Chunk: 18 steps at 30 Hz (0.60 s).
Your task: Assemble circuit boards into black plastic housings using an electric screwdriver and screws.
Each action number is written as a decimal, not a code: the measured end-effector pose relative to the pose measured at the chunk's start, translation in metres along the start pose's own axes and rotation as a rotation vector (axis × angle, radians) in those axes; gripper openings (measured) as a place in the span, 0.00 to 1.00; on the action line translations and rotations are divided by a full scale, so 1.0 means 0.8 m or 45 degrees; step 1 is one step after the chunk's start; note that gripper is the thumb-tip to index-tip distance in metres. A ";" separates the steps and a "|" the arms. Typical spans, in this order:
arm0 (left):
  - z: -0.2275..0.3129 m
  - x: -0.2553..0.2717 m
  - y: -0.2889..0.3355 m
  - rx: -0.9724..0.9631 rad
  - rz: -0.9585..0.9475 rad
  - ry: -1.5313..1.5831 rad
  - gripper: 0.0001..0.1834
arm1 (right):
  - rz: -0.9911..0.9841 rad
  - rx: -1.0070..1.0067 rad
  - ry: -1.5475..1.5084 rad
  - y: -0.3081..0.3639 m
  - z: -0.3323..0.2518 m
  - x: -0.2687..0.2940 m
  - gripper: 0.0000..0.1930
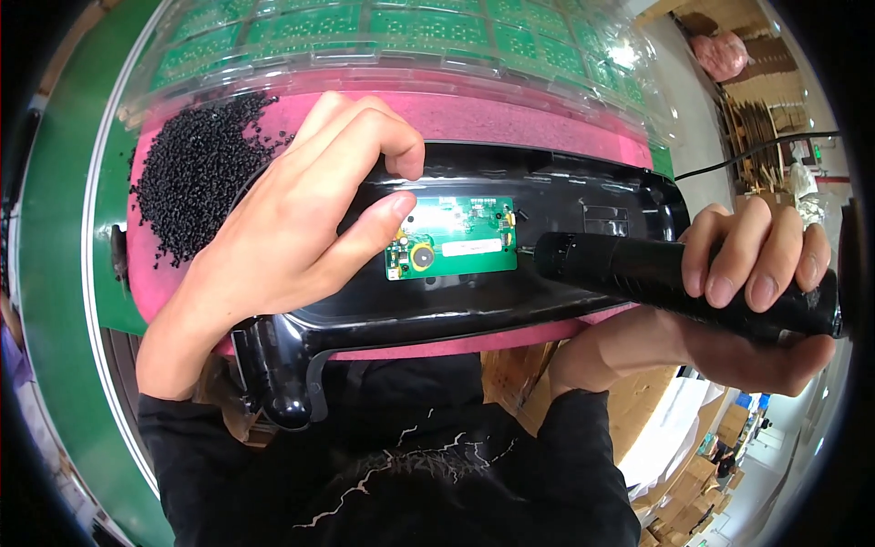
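Note:
A green circuit board (469,260) with a round buzzer-like part lies inside a long black plastic housing (437,314). My left hand (310,191) reaches over the housing's left part. Its index finger is bent and its thumb points at the board's upper left, with a gap between the tips and nothing visible in it. My right hand (747,264) is wrapped around a black electric screwdriver (620,264), held nearly level from the right. The bit's tip is at the board's right edge; whether it touches a screw is too small to tell.
A heap of small black screws (196,173) lies on the pink mat (456,114), left of the housing. Behind stands a clear plastic tray (392,68) of green circuit boards. A black cable (756,150) runs at the right. Cardboard boxes (688,483) sit at the lower right.

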State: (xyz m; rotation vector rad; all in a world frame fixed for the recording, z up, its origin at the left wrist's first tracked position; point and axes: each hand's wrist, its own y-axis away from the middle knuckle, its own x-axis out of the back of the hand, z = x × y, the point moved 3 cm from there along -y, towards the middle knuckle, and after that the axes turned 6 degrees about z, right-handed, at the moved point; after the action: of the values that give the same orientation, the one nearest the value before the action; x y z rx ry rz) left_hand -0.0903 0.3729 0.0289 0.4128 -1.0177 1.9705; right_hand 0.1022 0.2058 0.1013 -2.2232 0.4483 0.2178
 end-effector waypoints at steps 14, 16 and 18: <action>0.000 -0.001 0.001 0.033 -0.077 -0.036 0.11 | -0.033 -0.019 -0.038 0.002 0.013 -0.009 0.22; 0.000 -0.002 0.002 0.029 -0.082 -0.033 0.11 | -0.041 -0.043 -0.034 0.004 0.015 -0.010 0.23; -0.001 -0.003 0.000 0.032 -0.087 -0.032 0.11 | -0.034 -0.037 -0.050 0.004 0.020 -0.015 0.24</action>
State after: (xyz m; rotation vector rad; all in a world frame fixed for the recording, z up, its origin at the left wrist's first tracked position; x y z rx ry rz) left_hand -0.0891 0.3720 0.0270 0.4810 -0.9825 1.9235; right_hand 0.0898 0.2195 0.0924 -2.2476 0.3965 0.2546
